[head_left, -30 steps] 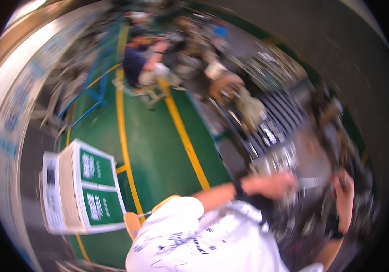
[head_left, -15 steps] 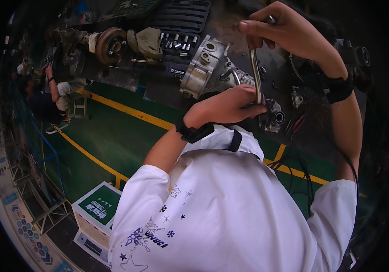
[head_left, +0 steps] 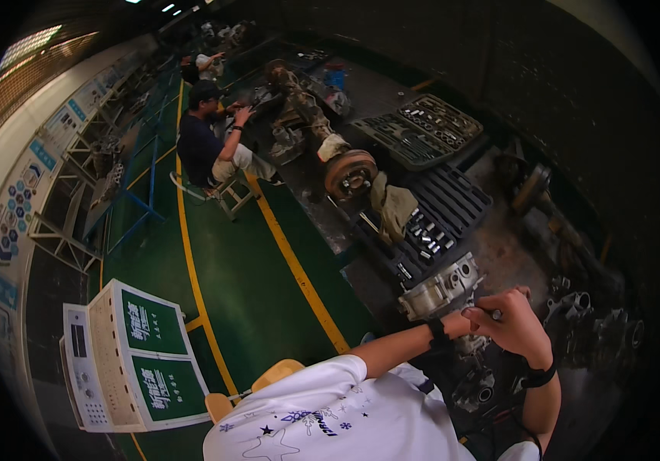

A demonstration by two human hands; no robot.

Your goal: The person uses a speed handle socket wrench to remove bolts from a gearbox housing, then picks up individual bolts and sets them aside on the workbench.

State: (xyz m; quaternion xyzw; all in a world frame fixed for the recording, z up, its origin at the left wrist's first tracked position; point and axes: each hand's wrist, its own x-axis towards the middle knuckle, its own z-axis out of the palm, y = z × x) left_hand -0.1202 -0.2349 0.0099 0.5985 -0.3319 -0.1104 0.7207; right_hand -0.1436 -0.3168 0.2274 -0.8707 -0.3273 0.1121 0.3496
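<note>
Far left, a white console (head_left: 134,361) with green panels leans into view on the green floor (head_left: 245,253); past it a co-worker in a dark top (head_left: 205,142) sits on a stool (head_left: 234,198), both hands raised in front of the body; now the workbench side, and here's a rusty brake drum (head_left: 350,174) with a crumpled tan cloth (head_left: 391,206) right beside it; next along, a dark tool case (head_left: 457,196) lies open, loose silver sockets (head_left: 427,233) at its near end; just below that sits the pale metal housing (head_left: 439,288), and close by it comes the left hand (head_left: 457,323), mostly tucked behind the other, so its grip I cannot tell; right there in front, the right hand (head_left: 513,321) is curled tight around a metal tool (head_left: 497,314), only its round end poking out of the fist near the housing; farther right, grey metal parts (head_left: 572,306) lie in shadow.
</note>
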